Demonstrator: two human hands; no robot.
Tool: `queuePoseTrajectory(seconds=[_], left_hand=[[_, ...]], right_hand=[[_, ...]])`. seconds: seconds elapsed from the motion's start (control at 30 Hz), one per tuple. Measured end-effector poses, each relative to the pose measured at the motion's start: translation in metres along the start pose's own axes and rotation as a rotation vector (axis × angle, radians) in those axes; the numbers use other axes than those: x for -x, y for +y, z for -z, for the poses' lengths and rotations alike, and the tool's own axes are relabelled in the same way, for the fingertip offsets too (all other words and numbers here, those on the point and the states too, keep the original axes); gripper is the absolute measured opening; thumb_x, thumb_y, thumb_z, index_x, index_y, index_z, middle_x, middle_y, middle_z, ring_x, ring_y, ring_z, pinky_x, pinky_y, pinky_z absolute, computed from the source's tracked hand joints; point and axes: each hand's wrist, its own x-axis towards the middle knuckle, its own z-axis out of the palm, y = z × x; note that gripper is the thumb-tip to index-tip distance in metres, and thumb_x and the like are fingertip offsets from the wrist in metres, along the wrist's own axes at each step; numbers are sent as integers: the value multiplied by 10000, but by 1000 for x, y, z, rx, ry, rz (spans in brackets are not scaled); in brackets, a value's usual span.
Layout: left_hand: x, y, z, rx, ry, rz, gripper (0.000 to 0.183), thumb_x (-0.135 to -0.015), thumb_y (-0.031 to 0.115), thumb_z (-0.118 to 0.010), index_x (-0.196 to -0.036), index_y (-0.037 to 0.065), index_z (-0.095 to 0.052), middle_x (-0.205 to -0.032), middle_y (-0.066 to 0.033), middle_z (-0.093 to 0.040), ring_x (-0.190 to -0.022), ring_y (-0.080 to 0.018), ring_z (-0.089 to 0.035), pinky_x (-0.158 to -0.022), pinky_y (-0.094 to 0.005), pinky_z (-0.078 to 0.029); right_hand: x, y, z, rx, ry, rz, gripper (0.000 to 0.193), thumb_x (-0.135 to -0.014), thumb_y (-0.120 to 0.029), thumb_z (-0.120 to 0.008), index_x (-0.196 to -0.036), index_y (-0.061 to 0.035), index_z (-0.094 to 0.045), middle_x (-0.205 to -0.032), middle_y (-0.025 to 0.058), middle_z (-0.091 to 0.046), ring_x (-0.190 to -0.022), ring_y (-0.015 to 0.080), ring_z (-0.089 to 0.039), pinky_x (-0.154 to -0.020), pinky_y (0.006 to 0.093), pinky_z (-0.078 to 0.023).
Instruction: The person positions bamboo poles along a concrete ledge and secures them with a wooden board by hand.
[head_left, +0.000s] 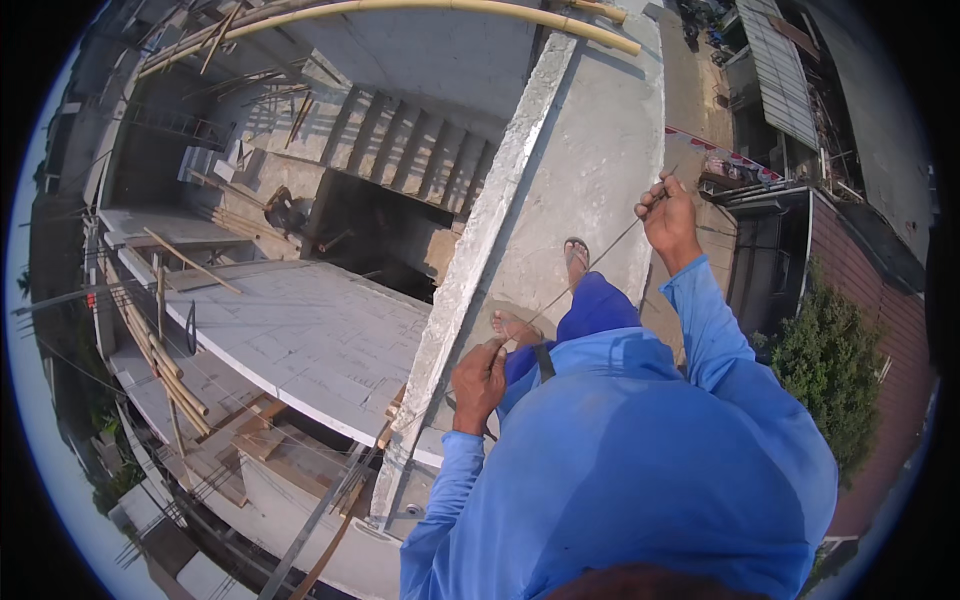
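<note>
A thin dark line (pixel 600 258), a string or a wire, runs taut and slanting between my two hands. My left hand (pixel 478 385) is closed on its lower end, close to my waist and beside a low wall. Farther out to the right, my right hand (pixel 670 222) pinches the other end, palm turned up and fingers curled. A short dark tip pokes out above those fingers; I cannot make out what it is. Below the line are my sandalled feet on a narrow concrete ledge (pixel 600 130).
A rough low wall (pixel 500 190) borders the ledge on the left. Beyond it lie concrete stairs (pixel 410 150), a dark opening (pixel 375 235) and a grey slab (pixel 320 330). Bamboo poles (pixel 450 8) cross the far end. On the right, the ledge drops toward roofs and a tree (pixel 830 365).
</note>
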Motion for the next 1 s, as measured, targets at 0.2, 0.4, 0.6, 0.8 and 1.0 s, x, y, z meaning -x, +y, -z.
queuePoseTrajectory(seconds=[0.2, 0.4, 0.6, 0.8, 1.0], left_hand=[[-85, 55, -42, -252, -149, 182, 219, -861, 155, -573, -1060, 168, -663, -856, -156, -677, -760, -342, -653, -634, -426, -505], [-168, 129, -95, -181, -679, 153, 216, -886, 196, -541, -1055, 129, -657, -929, -178, -672, -874, -368, -635, -755, -436, -501], [-250, 200, -130, 59, -833, 249, 237, -906, 206, -564, -1061, 38, -626, -986, -166, -664, -886, -290, -644, -779, -358, -486], [-323, 222, -199, 149, -655, 282, 454, -902, 381, -590, -1150, 1, -567, -1001, -216, -647, -887, -318, -645, -762, -380, -490], [-410, 234, -260, 136, -467, 145, 203, -914, 182, -544, -1021, 29, -624, -805, -185, -634, -772, -261, -649, -686, -367, -482]], right_hand=[[-41, -62, -4, -6, -21, 29, 82, -980, -197, -410, -1017, -137, -452, -736, 38, -515, -653, 206, -554, -568, 364, -444], [-146, -121, 36, -49, -26, 29, 77, -978, -189, -416, -1000, -135, -466, -752, 37, -524, -649, 200, -558, -526, 358, -429], [-230, -180, 85, -130, 6, -33, 71, -969, -191, -431, -987, -134, -469, -806, 28, -533, -689, 204, -588, -553, 355, -446], [-235, -189, 41, -23, -286, -177, 117, -977, -234, -446, -938, -133, -491, -809, 10, -559, -784, 205, -634, -675, 374, -512], [-262, -181, 21, 387, -561, -268, 157, -966, -204, -456, -1016, -74, -529, -889, 65, -594, -803, 175, -642, -714, 330, -510]])
